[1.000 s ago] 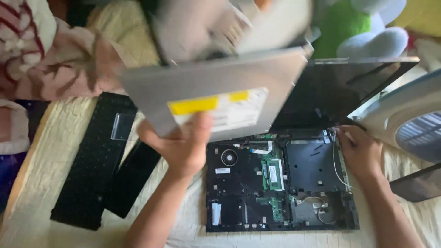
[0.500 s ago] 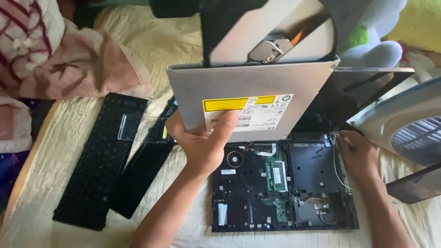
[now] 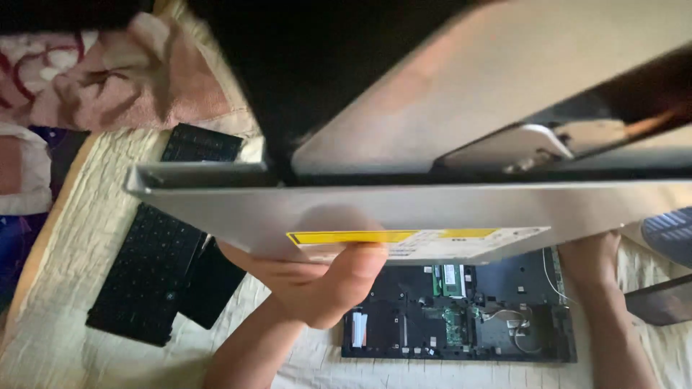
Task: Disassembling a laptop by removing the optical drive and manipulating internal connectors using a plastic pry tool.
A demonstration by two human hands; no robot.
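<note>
My left hand (image 3: 317, 277) grips a flat grey optical drive (image 3: 432, 212) with a yellow and white label, raised very close to the camera so it fills the upper half of the view. Its open tray and dark inside show above, blurred. Below it lies an opened black laptop base (image 3: 461, 324) with its circuit board and memory stick showing. My right hand (image 3: 595, 263) rests on the right edge of that base, partly hidden by the drive.
A loose black keyboard (image 3: 148, 270) and a black panel (image 3: 209, 284) lie at the left on a cream quilted cover (image 3: 65, 288). Pink patterned cloth (image 3: 108, 86) is bunched at the top left. A fan grille (image 3: 667, 230) shows at the right edge.
My left hand has lifted the optical drive up toward the camera, so it now hides most of the laptop and the things behind it. My right hand stays on the laptop base.
</note>
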